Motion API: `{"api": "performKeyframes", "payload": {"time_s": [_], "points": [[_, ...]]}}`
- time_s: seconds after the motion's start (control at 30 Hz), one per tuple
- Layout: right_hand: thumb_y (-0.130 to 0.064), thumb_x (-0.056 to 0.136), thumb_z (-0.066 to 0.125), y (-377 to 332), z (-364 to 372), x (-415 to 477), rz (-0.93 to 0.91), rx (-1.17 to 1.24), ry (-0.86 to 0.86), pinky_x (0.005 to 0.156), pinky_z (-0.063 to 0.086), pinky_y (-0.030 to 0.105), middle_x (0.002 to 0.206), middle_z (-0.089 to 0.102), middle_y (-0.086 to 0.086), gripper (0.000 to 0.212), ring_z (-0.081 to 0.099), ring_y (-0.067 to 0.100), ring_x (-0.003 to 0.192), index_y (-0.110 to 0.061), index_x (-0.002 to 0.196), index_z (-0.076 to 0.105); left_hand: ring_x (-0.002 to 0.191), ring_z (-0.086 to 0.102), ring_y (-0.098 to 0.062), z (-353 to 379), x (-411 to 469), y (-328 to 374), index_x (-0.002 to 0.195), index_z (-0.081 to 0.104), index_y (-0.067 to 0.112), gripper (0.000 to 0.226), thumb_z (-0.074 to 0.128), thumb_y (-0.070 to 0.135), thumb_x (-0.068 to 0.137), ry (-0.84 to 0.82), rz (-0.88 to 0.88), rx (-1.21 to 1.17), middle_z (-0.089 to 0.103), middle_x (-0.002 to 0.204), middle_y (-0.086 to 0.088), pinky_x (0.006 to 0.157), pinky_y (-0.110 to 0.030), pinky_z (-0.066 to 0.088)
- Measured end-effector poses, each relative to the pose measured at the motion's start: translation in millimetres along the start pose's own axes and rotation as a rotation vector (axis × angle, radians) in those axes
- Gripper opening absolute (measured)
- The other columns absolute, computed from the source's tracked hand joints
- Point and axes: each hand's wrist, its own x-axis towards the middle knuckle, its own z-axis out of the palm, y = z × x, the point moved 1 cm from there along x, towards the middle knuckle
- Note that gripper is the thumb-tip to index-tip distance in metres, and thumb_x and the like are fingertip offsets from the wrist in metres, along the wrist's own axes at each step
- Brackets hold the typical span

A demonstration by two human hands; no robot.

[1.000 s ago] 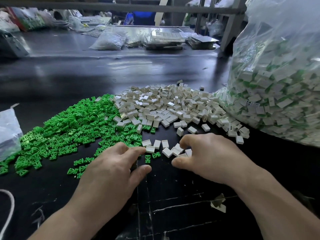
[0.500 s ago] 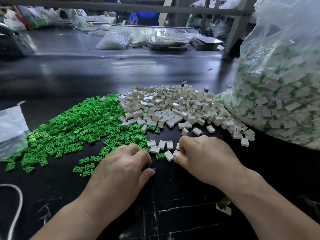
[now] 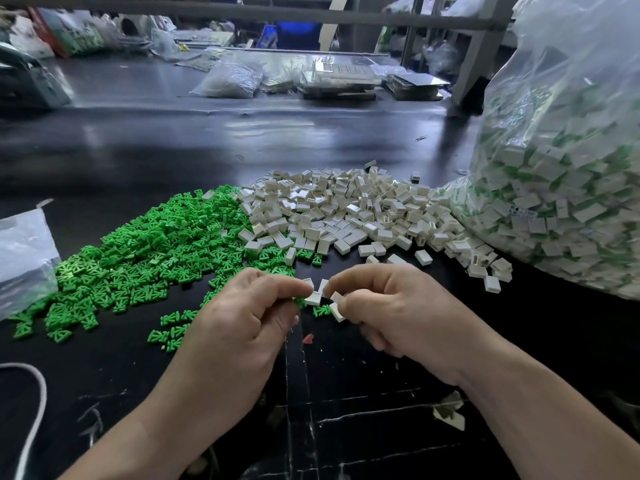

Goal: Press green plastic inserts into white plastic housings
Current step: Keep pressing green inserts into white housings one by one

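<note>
Whereas half a second ago both hands lay low on the glossy black tabletop (image 3: 173, 140) among loose parts, they are now lifted and drawn together, fingertips nearly meeting. The left hand (image 3: 239, 327) has its fingers curled and pinches a small white rectangular plastic housing (image 3: 313, 298) at the tips; a sliver of green shows beneath, but whether it is held cannot be told. The right hand (image 3: 391, 306) is likewise curled and grips two further white housings (image 3: 337, 310) against its thumb. The heap of green plastic inserts (image 3: 156, 247) lies to the left, touching the heap of loose white housings (image 3: 346, 209) beyond the hands. The large clear plastic bag (image 3: 571, 133) at right, filled with white-and-green parts, bears a small white label (image 3: 523, 212); its print is too small to read.
</note>
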Motion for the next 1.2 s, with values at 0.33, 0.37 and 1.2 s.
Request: {"api": "performKeyframes", "payload": {"time_s": [0.33,0.37,1.2], "points": [[-0.022,0.085,0.069,-6.0,12.0,-2.5,-0.105,0.279,-0.166,0.038,0.034,0.021,0.085,0.073,0.011,0.019,0.047,0.012,0.047,-0.012,0.100,0.061,0.080,0.072,-0.025,2.4,-2.9,-2.6,0.092,0.069,0.024,0.008,0.066,0.023,0.084,0.047,-0.090,-0.642,0.073,0.088,-0.010,0.065,-0.030,0.058],[-0.022,0.085,0.069,-6.3,12.6,-3.0,-0.117,0.283,-0.160,0.038,0.034,0.021,0.085,0.073,0.011,0.021,0.048,0.012,0.047,-0.011,0.101,0.060,0.081,0.072,-0.026,1.8,-3.1,-3.1,0.092,0.069,0.023,0.011,0.065,0.025,0.082,0.050,-0.085,-0.655,0.073,0.090,-0.010,0.065,-0.030,0.058],[-0.025,0.086,0.069,-6.4,12.5,-0.3,0.002,0.702,-0.199,0.035,0.034,0.017,0.080,0.069,0.012,0.017,0.049,0.009,0.040,-0.012,0.085,0.057,0.061,0.067,-0.028,2.6,-1.9,6.0,0.085,0.073,0.019,0.010,0.072,0.016,0.076,0.023,-0.215,-0.806,0.067,0.069,-0.015,0.051,-0.028,0.052]]}}
